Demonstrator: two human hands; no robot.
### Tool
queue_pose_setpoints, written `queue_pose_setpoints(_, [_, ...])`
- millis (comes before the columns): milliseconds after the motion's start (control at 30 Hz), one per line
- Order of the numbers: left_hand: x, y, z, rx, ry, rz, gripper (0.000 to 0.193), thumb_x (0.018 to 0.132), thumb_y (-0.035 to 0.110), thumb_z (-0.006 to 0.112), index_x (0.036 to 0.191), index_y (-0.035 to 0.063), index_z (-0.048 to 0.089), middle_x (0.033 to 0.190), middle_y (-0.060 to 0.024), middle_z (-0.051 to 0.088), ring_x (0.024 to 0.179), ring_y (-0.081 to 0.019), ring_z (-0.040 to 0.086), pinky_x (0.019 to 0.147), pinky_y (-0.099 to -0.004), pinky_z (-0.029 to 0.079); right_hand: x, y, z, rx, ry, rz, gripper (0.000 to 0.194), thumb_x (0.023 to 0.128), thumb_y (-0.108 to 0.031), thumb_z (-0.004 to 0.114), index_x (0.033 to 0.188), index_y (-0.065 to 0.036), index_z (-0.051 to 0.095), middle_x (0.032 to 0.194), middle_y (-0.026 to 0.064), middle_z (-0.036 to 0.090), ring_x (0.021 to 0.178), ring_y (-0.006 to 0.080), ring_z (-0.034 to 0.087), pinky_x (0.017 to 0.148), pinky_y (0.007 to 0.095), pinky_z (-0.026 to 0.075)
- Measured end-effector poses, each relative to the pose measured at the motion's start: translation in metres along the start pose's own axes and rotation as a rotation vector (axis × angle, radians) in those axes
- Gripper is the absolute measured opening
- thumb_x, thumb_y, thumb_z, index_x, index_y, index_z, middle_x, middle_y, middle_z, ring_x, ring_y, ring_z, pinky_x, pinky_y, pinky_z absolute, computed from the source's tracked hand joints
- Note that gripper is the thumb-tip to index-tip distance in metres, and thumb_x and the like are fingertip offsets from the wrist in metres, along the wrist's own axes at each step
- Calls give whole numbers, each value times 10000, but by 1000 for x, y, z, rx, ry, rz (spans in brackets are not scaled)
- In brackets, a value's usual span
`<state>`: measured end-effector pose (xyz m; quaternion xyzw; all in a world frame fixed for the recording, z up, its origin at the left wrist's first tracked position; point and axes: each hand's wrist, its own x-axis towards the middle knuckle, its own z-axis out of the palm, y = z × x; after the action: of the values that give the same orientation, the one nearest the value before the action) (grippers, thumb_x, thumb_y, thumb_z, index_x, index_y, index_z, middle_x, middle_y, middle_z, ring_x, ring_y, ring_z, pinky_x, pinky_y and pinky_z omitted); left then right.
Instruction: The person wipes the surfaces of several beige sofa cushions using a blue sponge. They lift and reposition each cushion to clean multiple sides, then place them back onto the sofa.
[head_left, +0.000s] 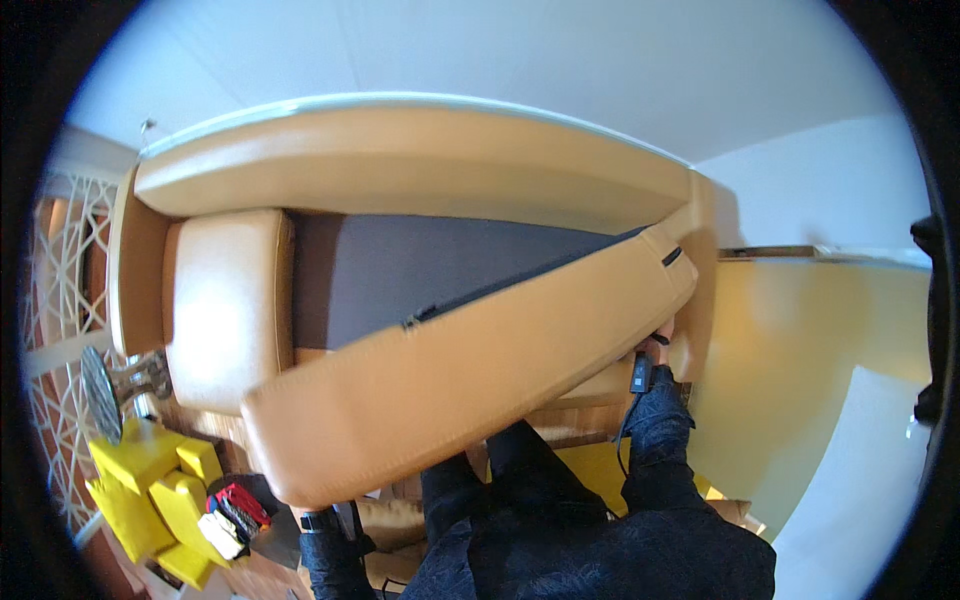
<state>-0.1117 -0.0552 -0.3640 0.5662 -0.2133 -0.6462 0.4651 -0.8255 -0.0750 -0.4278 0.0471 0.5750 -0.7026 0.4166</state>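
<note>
A long tan leather-look sofa seat cushion (472, 360) is held up at a slant across the front of the sofa. Its near left end is over the floor, and its far right end lies by the right armrest (701, 300). My left hand (298, 511) supports the near left end from below, mostly hidden by the cushion. At the right end my right hand (666, 331) grips the lower edge, its fingers partly covered. A dark zipper (420, 315) runs along the cushion's upper edge. Beneath shows the dark grey fabric seat base (360, 277).
Another tan cushion (225, 300) sits at the sofa's left end. The padded backrest (420, 161) runs along the wall. At left stand a round side table (103, 394), a white lattice screen (64, 270) and yellow armchairs (139, 454). Folded clothes (236, 510) lie nearby. A yellowish panel (787, 352) borders the right.
</note>
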Motion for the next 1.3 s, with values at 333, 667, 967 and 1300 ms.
queue_pose_setpoints(333, [3,75,101,485,107,211,744,996,142,731,1636,11,376,1627,-208,438,1476,-319,454,1233,-435,363,-46,-12,30,-17,-63,-89,520,1135,-458,533,1437,-45,626,1394,69,692,1264,233,643,1092,389,499])
queue_pose_setpoints(667, [33,57,108,627,240,366,833,972,322,818,1568,-96,413,1438,-252,591,1292,-302,588,1132,-410,467,-91,-43,141,-1386,-93,-1160,442,1078,-200,563,1456,29,562,1552,262,504,1465,525,398,1229,603,318])
queue_pose_setpoints(967, [59,53,95,709,291,363,856,972,427,797,1545,-104,446,1452,-292,597,1344,-360,583,1153,-441,453,-273,99,244,-1354,-1040,-1382,460,977,-271,683,1363,-22,675,1464,222,608,1417,415,522,1212,652,342])
queue_pose_setpoints(1300, [48,48,106,730,337,441,842,922,412,840,1543,-32,486,1375,-275,669,1266,-347,664,1099,-427,514,-188,28,207,-1520,-603,-1277,471,921,-223,738,1344,-44,634,1372,235,595,1240,456,540,1067,602,434])
